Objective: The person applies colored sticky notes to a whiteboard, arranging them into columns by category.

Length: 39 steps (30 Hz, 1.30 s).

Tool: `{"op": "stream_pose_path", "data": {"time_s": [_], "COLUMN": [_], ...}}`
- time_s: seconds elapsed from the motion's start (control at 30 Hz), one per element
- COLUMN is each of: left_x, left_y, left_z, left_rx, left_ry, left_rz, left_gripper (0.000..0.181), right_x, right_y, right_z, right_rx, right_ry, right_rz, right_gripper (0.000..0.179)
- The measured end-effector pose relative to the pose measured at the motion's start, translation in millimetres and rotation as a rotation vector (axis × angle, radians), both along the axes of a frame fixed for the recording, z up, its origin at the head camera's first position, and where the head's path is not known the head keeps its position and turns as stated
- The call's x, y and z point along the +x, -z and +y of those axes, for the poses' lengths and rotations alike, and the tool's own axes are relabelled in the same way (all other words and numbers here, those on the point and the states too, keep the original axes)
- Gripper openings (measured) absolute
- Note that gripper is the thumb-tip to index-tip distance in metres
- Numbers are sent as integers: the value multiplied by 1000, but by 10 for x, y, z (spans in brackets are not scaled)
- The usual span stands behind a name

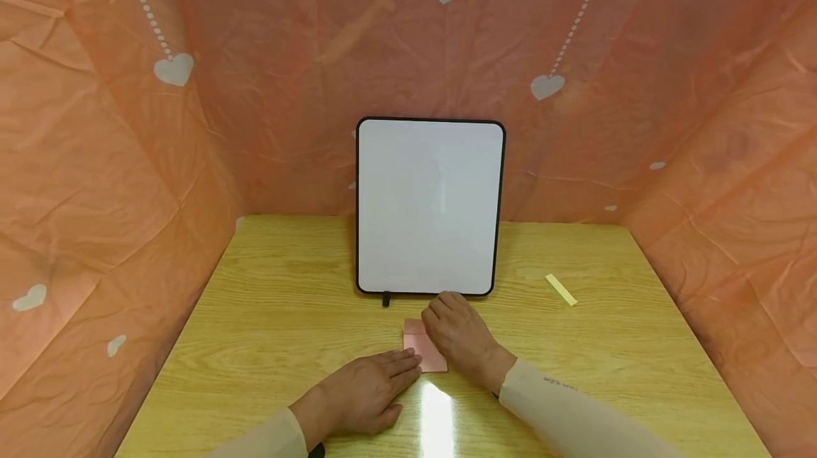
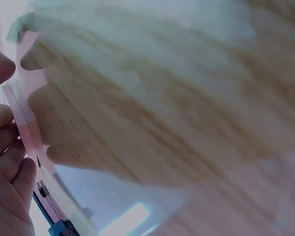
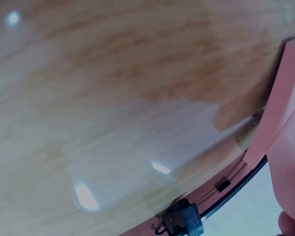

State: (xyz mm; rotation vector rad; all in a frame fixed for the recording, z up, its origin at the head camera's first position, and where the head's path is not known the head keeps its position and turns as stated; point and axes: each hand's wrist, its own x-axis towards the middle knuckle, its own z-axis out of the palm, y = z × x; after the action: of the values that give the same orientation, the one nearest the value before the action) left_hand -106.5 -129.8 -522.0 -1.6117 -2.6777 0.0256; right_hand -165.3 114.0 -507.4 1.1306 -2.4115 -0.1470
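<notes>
A pink sticky note pad (image 1: 429, 357) lies on the table in front of a whiteboard (image 1: 430, 210). The fingers of my left hand (image 1: 367, 393) are extended, their tips pressing on the pad's lower left edge. My right hand (image 1: 461, 337) is over the pad's right side with bent fingers, hiding its upper right part. In the right wrist view, a pink sheet (image 3: 287, 157) curves up from the thick pad (image 3: 280, 93), and my right fingertips pinch it at the image's right edge. The left wrist view shows the pad's side (image 2: 29, 135) beside my left fingers.
The black-framed whiteboard stands upright near the back of the wooden table (image 1: 287, 288), a small black foot (image 1: 386, 299) at its base. A narrow yellow strip (image 1: 562, 290) lies to the right. Orange cloth (image 1: 287, 125) with white hearts encloses the back and sides.
</notes>
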Motion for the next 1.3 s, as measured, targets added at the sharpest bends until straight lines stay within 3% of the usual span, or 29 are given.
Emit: {"op": "stream_pose_path", "data": {"time_s": [0.5, 0.9, 1.1, 1.3], "left_x": [-18, -31, -31, -28], "left_y": [-27, -37, -36, -38], "left_z": [11, 2, 3, 4], "left_rx": [8, 18, 26, 36], "left_ry": [-3, -8, 1, -9], "left_rz": [-22, -77, -65, -89], "left_gripper": [59, 57, 57, 56], "right_x": [-70, -88, -154, -357], "right_y": [3, -93, -201, -454], "right_z": [12, 18, 56, 77], "right_rx": [5, 32, -62, -181], "right_ry": [5, 42, 8, -20], "right_rz": [22, -1, 38, 147], "right_gripper": [23, 23, 24, 21]}}
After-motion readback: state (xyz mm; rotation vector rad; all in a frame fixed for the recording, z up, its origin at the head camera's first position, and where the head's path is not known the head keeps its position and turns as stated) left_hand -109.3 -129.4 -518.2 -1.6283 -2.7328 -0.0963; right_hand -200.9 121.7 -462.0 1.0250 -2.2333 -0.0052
